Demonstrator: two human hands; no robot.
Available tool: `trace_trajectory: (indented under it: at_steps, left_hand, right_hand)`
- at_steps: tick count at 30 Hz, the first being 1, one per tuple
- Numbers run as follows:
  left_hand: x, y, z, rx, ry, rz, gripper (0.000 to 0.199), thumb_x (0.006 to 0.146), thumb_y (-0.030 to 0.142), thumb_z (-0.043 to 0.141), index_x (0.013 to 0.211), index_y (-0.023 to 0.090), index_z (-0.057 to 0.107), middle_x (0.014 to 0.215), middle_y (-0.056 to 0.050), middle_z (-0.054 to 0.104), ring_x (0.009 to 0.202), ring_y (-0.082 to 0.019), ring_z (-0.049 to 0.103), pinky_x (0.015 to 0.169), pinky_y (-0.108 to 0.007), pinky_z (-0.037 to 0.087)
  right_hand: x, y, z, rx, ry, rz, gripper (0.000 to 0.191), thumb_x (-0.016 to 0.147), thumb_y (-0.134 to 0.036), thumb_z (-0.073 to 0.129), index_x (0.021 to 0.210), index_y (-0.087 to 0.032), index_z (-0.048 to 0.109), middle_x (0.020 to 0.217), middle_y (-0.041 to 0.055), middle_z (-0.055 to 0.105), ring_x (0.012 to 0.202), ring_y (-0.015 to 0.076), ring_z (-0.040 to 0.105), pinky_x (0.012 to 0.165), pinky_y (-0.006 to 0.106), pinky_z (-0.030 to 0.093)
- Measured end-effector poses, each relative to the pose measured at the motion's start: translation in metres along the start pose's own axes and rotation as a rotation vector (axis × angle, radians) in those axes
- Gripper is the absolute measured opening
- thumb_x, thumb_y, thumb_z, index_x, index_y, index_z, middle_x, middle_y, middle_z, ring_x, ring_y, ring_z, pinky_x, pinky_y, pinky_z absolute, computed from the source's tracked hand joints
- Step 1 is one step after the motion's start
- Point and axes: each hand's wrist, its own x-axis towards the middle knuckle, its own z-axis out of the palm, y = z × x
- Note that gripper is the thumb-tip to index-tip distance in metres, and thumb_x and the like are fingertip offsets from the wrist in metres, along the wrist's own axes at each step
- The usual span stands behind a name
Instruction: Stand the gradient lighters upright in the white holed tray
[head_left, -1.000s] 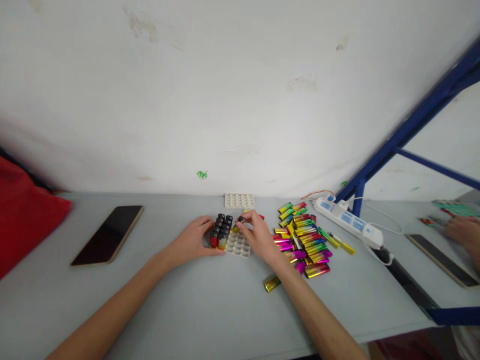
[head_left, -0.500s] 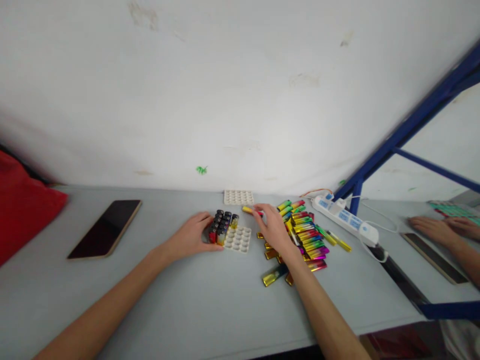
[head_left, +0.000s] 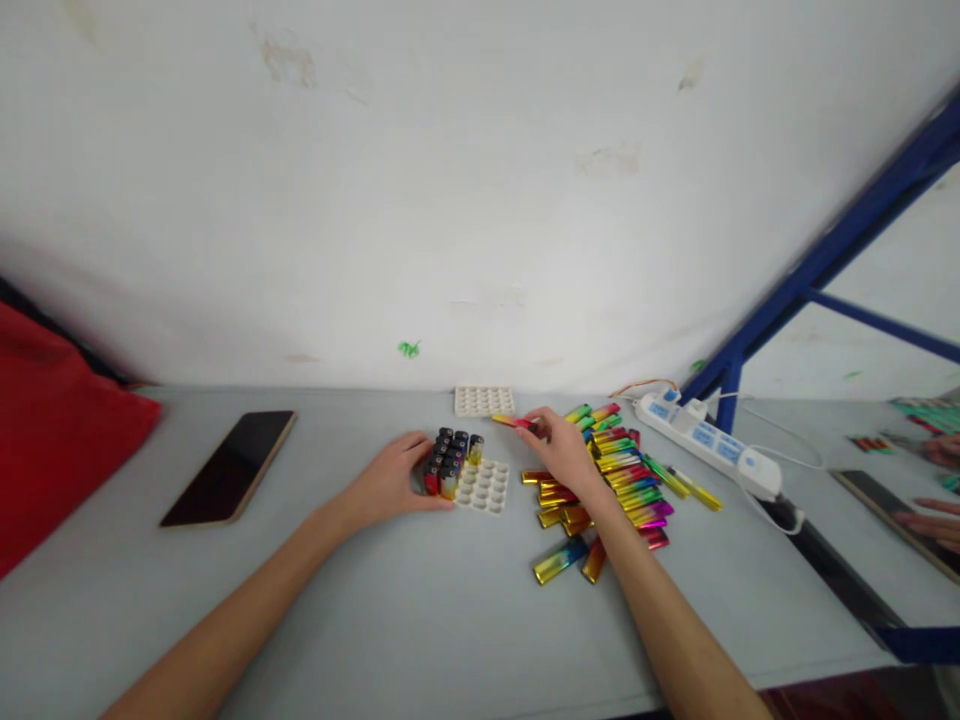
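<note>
My left hand (head_left: pixel 390 478) curls around the left side of a block of upright lighters (head_left: pixel 448 458) with black tops and shiny red or gold bodies, thumb in front, fingers behind. They stand in a pale tray (head_left: pixel 484 487), whose right part shows bare oval pockets. My right hand (head_left: pixel 562 448) pinches a yellow-and-red lighter (head_left: pixel 510 421) between thumb and fingertips, nearly level, behind the tray's right side. Under and beside my right forearm lies a pile of loose shiny lighters (head_left: pixel 626 465) in gold, green, red and purple.
A second pale tray (head_left: pixel 484 402) lies near the wall. A dark phone (head_left: pixel 229 470) is at left, near a red cloth (head_left: pixel 60 430). Right of the pile are a white power strip (head_left: pixel 709 440) and blue frame (head_left: pixel 787 275). Beyond it, another person's hand (head_left: pixel 936 522) is at another phone (head_left: pixel 885 510).
The view has shifted slightly. My left hand stays around the standing lighters, and my right hand still holds the loose lighter. The other person's hands have moved right, uncovering red pieces.
</note>
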Motion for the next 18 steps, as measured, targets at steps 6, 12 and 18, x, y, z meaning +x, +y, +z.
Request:
trace_trajectory:
  at_steps: [6,12,18]
  left_hand:
    - [0.001,-0.003,0.002,0.036,-0.002,-0.035,0.063,0.073,0.073,0.097,0.110,0.026,0.082,0.124,-0.015,0.082,0.120,-0.041,0.078,0.112,-0.052,0.065]
    - [-0.001,-0.005,0.002,0.031,-0.001,-0.017,0.065,0.077,0.073,0.096,0.118,0.025,0.082,0.131,-0.016,0.081,0.126,-0.042,0.077,0.116,-0.056,0.063]
    - [-0.002,-0.005,0.003,0.036,0.022,0.017,0.058,0.077,0.070,0.098,0.115,0.028,0.082,0.123,-0.011,0.081,0.119,-0.039,0.077,0.111,-0.053,0.066]
  right_hand:
    - [-0.005,-0.023,0.005,0.697,0.033,0.136,0.059,0.080,-0.078,0.095,0.100,-0.024,0.084,0.084,0.0007,0.073,0.080,0.0195,0.063,0.073,0.032,0.050]
    - [-0.020,-0.052,0.012,1.071,-0.136,0.266,0.065,0.079,-0.081,0.099,0.110,-0.029,0.074,0.084,-0.0026,0.070,0.076,0.0194,0.067,0.073,0.033,0.058]
    - [-0.019,-0.063,0.028,0.992,-0.147,0.275,0.074,0.078,-0.094,0.088,0.091,-0.027,0.059,0.068,-0.0096,0.044,0.055,0.0104,0.031,0.052,0.023,0.028]
